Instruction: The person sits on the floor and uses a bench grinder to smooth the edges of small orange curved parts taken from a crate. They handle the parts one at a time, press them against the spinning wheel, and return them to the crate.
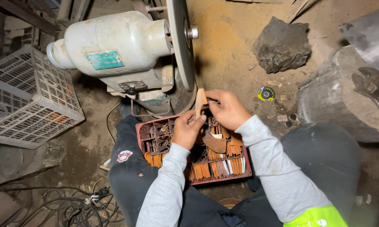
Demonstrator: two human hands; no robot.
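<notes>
- Far left of the grinder motor (114, 46) I see a white plastic lattice crate (30, 96), tipped on the dirt floor; I can't make out what's inside.
- The motor itself: a smooth, rounded cream casing, with a thin grey disc wheel (180, 42) on its right end, edge toward me.
- Below the motor, on the lap, a red slotted tray (156, 130) packed with rows of thin orange-brown strips (206, 168).
- Left hand (187, 128), just under the wheel, fingers curled, pinching the lower end of a flat tan wooden piece (200, 101).
- That piece stands upright, long axis pointing up at the wheel.
- Right hand (227, 110) closed on its right edge.
- Right of the motor: a rough dark rock (281, 44), a grey block (336, 96), a steel wrench (372, 88).
</notes>
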